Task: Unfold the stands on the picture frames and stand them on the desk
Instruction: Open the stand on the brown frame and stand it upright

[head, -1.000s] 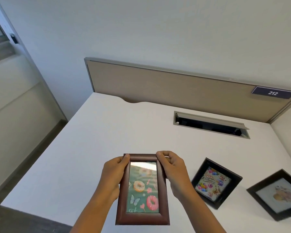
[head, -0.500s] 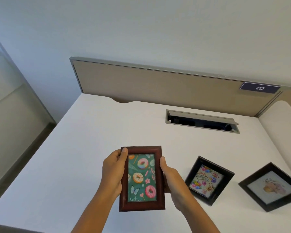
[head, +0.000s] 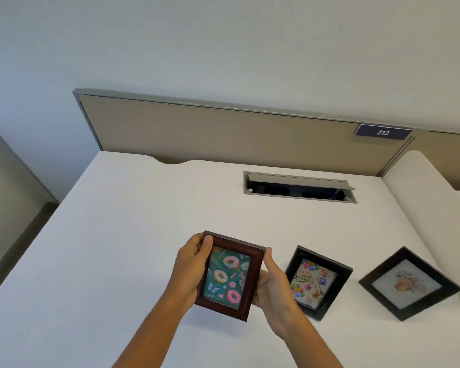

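A dark brown wooden picture frame (head: 230, 274) with a green doughnut print is held above the white desk (head: 117, 235), tilted slightly clockwise, its picture facing me. My left hand (head: 190, 264) grips its left edge, thumb on the top left corner. My right hand (head: 272, 284) holds the right edge, with fingers reaching behind the frame. Its back and stand are hidden. A black frame with a birthday picture (head: 316, 281) lies flat just right of my right hand. Another black frame with a pale picture (head: 409, 282) lies flat further right.
An open grey cable tray (head: 299, 185) is sunk into the desk behind the frames. A beige partition (head: 223, 131) with a "212" label (head: 382, 132) runs along the back edge. The desk's left edge drops to the floor (head: 19, 235).
The brown frame has risen from lying nearly flat toward me to more upright, moved forward and rotated clockwise. My right hand slid from the top corner down the right edge and behind it.
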